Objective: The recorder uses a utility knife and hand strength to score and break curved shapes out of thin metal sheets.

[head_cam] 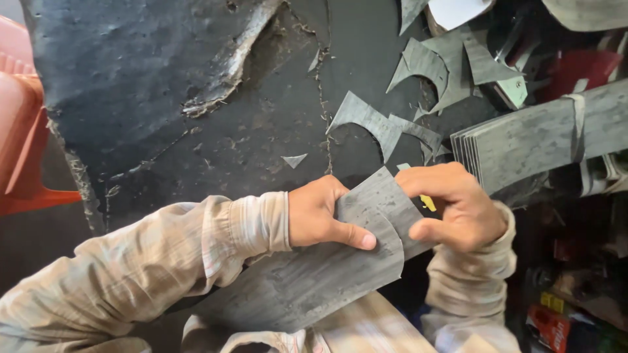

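Observation:
My left hand (322,216) grips a large grey sheet (307,281) of stiff material with a curved cut edge, thumb pressed on top. My right hand (451,206) closes around the sheet's upper corner, and a small yellow object (427,202) shows between its fingers; what it is cannot be told. The sheet rests over my lap. Both sleeves are light striped cloth.
Grey offcuts (376,124) with curved edges lie on the worn black work surface (196,98). A tied stack of grey sheets (536,140) sits at the right. An orange plastic seat (23,131) stands at the left. Dark clutter fills the right edge.

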